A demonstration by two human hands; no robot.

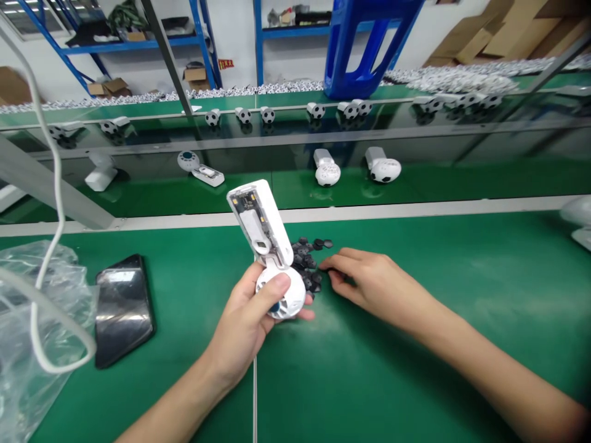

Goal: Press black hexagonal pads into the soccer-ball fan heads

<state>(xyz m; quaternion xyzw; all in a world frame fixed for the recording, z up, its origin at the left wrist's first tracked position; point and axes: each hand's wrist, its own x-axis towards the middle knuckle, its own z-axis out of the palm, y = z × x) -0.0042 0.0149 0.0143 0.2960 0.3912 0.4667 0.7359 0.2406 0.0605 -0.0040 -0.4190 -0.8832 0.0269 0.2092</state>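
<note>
My left hand [252,307] is closed around a white device [263,224] with a round head and a rectangular body. The body tilts up and away to the left, its opened side showing a circuit board. My thumb presses on the round head. Just beyond it lies a pile of small black parts [303,261], partly hidden by the device. At the right edge of this pile, my right hand [364,274] has thumb and index finger together in a pinch, with a bit of a small black part [324,269] showing at the fingertips.
A black phone-like slab [124,314] and clear plastic bags [41,307] lie left, under a white cable [58,184]. Behind a white rail [351,212], a green belt [258,178] carries several football-patterned devices [327,169]. A blue stool [330,74] stands beyond.
</note>
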